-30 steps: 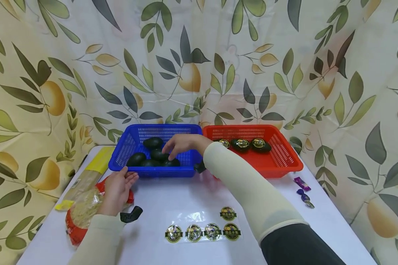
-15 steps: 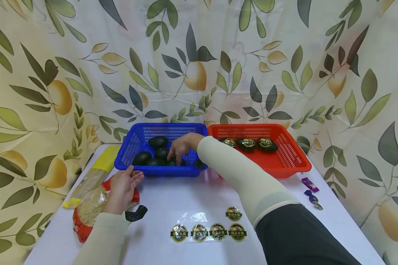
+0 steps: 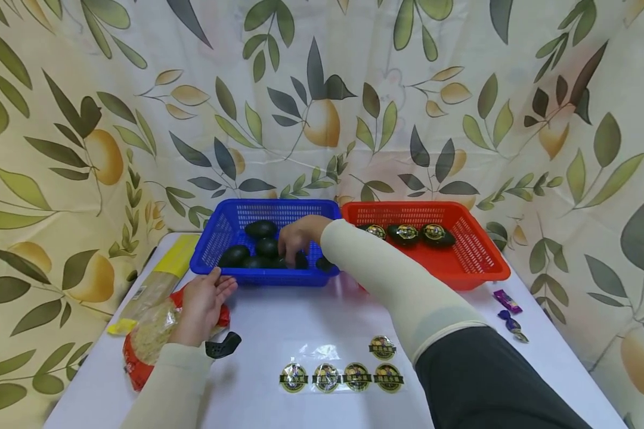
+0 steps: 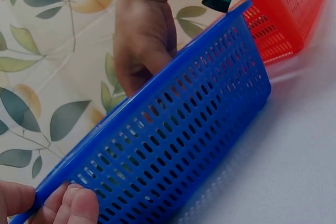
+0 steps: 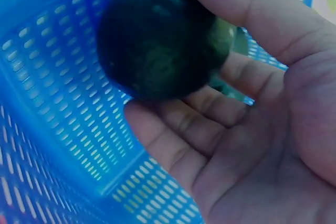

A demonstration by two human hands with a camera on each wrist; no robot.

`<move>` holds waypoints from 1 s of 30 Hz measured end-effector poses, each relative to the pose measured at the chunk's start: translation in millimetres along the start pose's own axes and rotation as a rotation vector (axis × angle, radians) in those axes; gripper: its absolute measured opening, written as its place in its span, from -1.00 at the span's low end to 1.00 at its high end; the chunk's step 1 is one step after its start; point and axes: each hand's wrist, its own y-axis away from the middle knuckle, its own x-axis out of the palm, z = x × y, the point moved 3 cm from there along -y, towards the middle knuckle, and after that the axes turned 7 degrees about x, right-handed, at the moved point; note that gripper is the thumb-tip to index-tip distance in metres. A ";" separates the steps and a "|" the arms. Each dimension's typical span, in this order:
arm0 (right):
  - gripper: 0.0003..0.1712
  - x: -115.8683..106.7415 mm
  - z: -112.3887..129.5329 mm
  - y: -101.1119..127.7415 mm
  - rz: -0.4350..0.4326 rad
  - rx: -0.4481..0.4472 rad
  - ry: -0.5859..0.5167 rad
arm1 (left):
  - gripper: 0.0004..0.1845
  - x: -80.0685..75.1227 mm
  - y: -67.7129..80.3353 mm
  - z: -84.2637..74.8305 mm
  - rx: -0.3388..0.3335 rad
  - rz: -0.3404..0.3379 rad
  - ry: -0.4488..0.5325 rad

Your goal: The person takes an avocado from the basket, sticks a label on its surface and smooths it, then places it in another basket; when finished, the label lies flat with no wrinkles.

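Observation:
Dark green avocados (image 3: 260, 229) lie in a blue plastic basket (image 3: 268, 277) in the head view. My right hand (image 3: 300, 234) reaches down inside it. The right wrist view shows thumb and fingers round one avocado (image 5: 157, 45), its far side out of sight. At the basket's front left corner is my left hand (image 3: 204, 301). In the left wrist view its thumb and fingers (image 4: 84, 205) pinch the blue rim. A red basket (image 3: 434, 268) adjoins on the right, where several avocados (image 3: 405, 234) bear gold-and-black round stickers; the right forearm partly covers it.
A clear sheet of round stickers (image 3: 356, 378) lies on the white table in front. On the left are a red-edged bag (image 3: 147, 339) and a long yellow-ended packet (image 3: 152, 283). Two purple wrapped candies (image 3: 508, 301) lie at the right.
My right hand has shifted right and down among the avocados, and its fingers have come round one. The left hand stays at the blue rim. The head view has turned slightly left.

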 end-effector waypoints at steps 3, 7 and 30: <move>-0.24 -1.7 -2.6 6.7 -0.072 -0.026 -0.061 | -0.73 0.9 1.4 -1.6 -0.003 -0.010 -0.008; -0.25 -1.9 -6.1 22.8 -0.214 -0.102 -0.092 | -0.69 0.5 2.0 -2.8 0.010 -0.016 -0.011; -0.38 109.4 -40.9 153.5 -0.610 -0.257 -0.527 | -0.80 0.4 9.1 -1.0 0.018 0.047 0.010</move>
